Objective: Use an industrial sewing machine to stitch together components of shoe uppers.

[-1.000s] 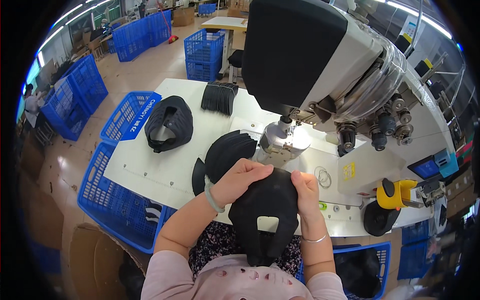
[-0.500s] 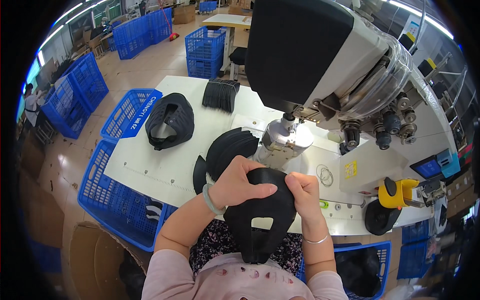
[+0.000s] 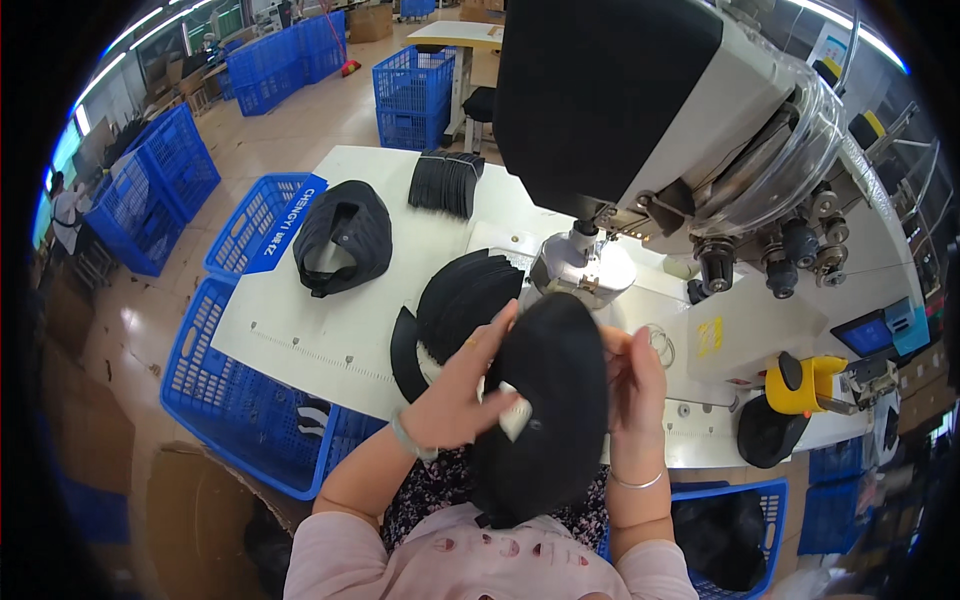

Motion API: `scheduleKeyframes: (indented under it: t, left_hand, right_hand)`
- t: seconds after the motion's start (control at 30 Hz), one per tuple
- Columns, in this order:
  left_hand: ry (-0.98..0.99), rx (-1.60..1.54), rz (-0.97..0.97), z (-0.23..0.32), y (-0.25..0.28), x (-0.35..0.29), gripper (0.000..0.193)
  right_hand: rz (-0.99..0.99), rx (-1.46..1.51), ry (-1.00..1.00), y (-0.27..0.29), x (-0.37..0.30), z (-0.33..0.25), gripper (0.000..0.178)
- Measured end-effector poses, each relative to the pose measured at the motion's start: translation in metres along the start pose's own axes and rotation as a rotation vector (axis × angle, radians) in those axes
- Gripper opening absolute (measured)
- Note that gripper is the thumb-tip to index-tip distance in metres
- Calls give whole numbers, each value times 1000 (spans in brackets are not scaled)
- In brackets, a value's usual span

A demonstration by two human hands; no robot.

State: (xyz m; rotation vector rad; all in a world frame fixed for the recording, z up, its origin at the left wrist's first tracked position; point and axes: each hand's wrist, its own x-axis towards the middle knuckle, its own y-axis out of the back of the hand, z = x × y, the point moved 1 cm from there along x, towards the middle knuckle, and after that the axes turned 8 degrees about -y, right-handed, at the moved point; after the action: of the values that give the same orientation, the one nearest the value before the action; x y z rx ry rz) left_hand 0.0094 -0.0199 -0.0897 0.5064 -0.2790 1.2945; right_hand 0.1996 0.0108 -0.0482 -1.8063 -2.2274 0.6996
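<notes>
Left hand (image 3: 455, 393), fingers spread wide, is at the left side of a black cap (image 3: 555, 395); right hand (image 3: 636, 388) holds its right side, over the white surface's (image 3: 285, 315) near edge.

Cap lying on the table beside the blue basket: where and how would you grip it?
The cap is probably best pinched at its right wall, the left hand coming from the right, thumb outside, fingers in: its hollow shows toward the camera, leaving an edge to pinch, and the basket stands close on the left.
</notes>
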Motion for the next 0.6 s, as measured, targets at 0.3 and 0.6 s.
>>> scheduleKeyframes:
  t: [0.3, 0.6]
  left_hand:
    - [634, -1255, -123, 13, -23, -16, 80]
    - [679, -1293, 12, 37, -29, -25, 91]
  right_hand:
    - [-137, -747, 289, 4, 21, 10, 20]
    - [-209, -593, 157, 6, 15, 17, 16]
